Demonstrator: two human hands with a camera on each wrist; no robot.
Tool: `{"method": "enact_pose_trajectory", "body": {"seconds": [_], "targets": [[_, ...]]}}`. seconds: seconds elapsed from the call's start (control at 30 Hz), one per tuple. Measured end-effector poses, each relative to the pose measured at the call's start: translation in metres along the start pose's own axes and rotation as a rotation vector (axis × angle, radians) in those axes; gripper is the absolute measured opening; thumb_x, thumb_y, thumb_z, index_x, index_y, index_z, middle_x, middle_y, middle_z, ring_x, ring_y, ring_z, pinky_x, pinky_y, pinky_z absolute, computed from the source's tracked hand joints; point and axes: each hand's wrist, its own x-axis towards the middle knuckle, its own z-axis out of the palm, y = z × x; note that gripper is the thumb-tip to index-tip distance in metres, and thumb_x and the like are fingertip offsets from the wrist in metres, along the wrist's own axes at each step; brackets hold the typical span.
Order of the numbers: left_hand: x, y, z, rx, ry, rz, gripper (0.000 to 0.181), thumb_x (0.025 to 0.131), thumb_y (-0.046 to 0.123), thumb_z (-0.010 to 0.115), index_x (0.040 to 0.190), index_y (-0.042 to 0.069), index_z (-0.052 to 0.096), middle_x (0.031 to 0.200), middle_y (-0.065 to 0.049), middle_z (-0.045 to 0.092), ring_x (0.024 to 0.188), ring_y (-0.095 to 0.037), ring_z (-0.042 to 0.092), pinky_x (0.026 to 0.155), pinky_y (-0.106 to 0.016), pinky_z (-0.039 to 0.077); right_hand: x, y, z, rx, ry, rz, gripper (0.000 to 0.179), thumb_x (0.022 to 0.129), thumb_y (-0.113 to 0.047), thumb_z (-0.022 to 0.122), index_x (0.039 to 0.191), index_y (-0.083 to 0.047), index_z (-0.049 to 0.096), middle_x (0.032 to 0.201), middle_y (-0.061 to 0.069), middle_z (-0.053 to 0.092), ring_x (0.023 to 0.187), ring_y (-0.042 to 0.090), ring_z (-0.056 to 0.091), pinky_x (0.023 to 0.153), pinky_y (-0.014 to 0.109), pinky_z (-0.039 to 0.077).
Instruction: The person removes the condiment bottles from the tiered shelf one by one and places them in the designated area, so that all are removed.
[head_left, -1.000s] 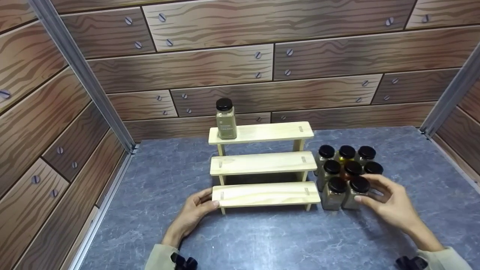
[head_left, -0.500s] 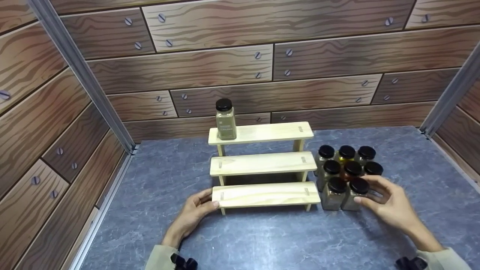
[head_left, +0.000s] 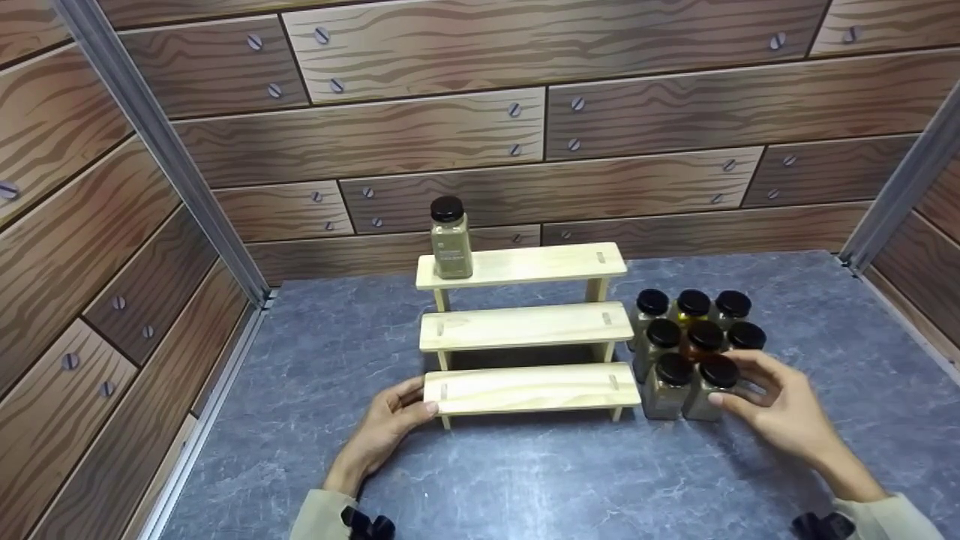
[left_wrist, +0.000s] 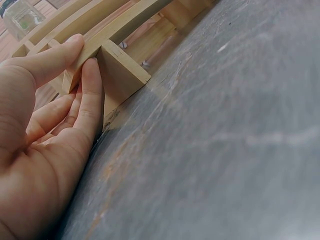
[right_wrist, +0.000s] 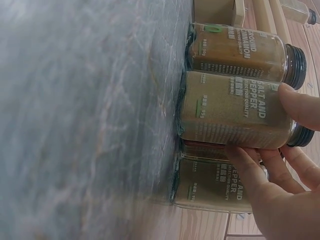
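A three-step wooden spice rack (head_left: 532, 388) stands mid-table. My left hand (head_left: 384, 424) pinches the left end of its lowest step; in the left wrist view the thumb lies on top of the board (left_wrist: 120, 30) and the fingers beneath. At the right, my right hand (head_left: 784, 409) grips the front-right spice jar (head_left: 703, 401) of a group. That jar's label reads "salt and pepper" (right_wrist: 235, 110) in the right wrist view, with thumb near the black lid and fingers along the other side. Beside it stands a ground cinnamon jar (right_wrist: 237, 52). Another jar (head_left: 452, 247) stands on the top step's left end.
Several more black-lidded jars (head_left: 694, 304) stand close together behind the held one, right of the rack. Wood-patterned panels (head_left: 450, 135) wall the back and sides, with metal corner posts (head_left: 172, 157). The tabletop (head_left: 315, 352) is grey and marbled.
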Motion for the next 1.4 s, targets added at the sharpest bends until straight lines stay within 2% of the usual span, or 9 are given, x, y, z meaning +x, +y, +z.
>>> {"method": "enact_pose_trajectory", "body": {"seconds": [0.33,0.53,0.7,0.83,0.97,1.17,1.27,1.4], "targets": [[0.000,-0.001,0.000,0.000,0.004,0.003,0.072,0.100,0.003,0.070,0.157,-0.020,0.032,0.151,-0.035,0.052,0.121,-0.018,0.067,0.107,-0.031,0.059,0.000,0.002,-0.001,0.003,-0.023,0.001,0.057,0.076,0.026,0.078,0.128,0.022,0.055,0.121,-0.008,0.075,0.110,0.001,0.072,0.093,0.020,0.061],[0.001,0.000,0.000,-0.008,0.006,0.003,0.072,0.100,0.002,0.070,0.157,-0.019,0.032,0.152,-0.036,0.051,0.121,-0.019,0.067,0.107,-0.032,0.059,0.001,0.001,-0.002,-0.082,-0.028,0.006,0.058,0.078,0.023,0.079,0.131,0.019,0.056,0.121,-0.012,0.073,0.110,-0.002,0.071,0.094,0.017,0.060],[0.002,0.000,0.000,-0.015,0.014,-0.004,0.073,0.100,0.002,0.070,0.157,-0.019,0.031,0.152,-0.036,0.050,0.121,-0.019,0.067,0.108,-0.032,0.058,0.001,0.000,-0.001,-0.078,-0.037,0.013,0.059,0.079,0.023,0.079,0.133,0.018,0.055,0.123,-0.014,0.073,0.111,-0.002,0.071,0.095,0.017,0.059],[0.001,-0.001,0.000,-0.016,0.021,-0.008,0.074,0.099,0.003,0.071,0.157,-0.020,0.031,0.152,-0.036,0.050,0.120,-0.019,0.068,0.108,-0.032,0.058,0.000,-0.002,-0.001,-0.061,-0.005,-0.028,0.058,0.077,0.025,0.079,0.130,0.020,0.056,0.121,-0.008,0.075,0.110,0.000,0.071,0.095,0.017,0.059],[0.001,-0.001,0.000,-0.004,0.000,-0.004,0.073,0.101,0.006,0.070,0.157,-0.019,0.031,0.153,-0.035,0.050,0.123,-0.020,0.067,0.108,-0.031,0.058,0.001,-0.009,-0.002,-0.030,0.026,-0.072,0.057,0.075,0.029,0.077,0.129,0.022,0.057,0.119,0.004,0.076,0.110,0.006,0.073,0.098,0.017,0.058],[0.001,0.000,0.000,0.001,-0.010,-0.001,0.072,0.102,0.007,0.070,0.158,-0.017,0.032,0.153,-0.035,0.050,0.124,-0.020,0.067,0.108,-0.031,0.058,0.010,-0.023,-0.004,0.086,0.046,-0.169,0.055,0.073,0.037,0.070,0.125,0.026,0.058,0.119,0.021,0.075,0.110,0.016,0.075,0.098,0.021,0.060],[0.001,0.000,0.001,-0.003,-0.004,-0.005,0.072,0.101,0.006,0.070,0.158,-0.017,0.032,0.153,-0.035,0.050,0.124,-0.021,0.067,0.109,-0.032,0.058,0.014,-0.030,-0.005,0.110,0.049,-0.196,0.054,0.073,0.038,0.069,0.125,0.026,0.058,0.118,0.022,0.074,0.109,0.018,0.075,0.096,0.022,0.061],[0.002,0.000,0.001,-0.008,0.002,-0.009,0.072,0.101,0.005,0.070,0.158,-0.017,0.032,0.153,-0.035,0.050,0.124,-0.020,0.066,0.110,-0.032,0.057,0.018,-0.040,-0.004,0.073,0.053,-0.177,0.054,0.074,0.037,0.070,0.125,0.024,0.059,0.119,0.020,0.074,0.109,0.018,0.075,0.096,0.022,0.061]]}}
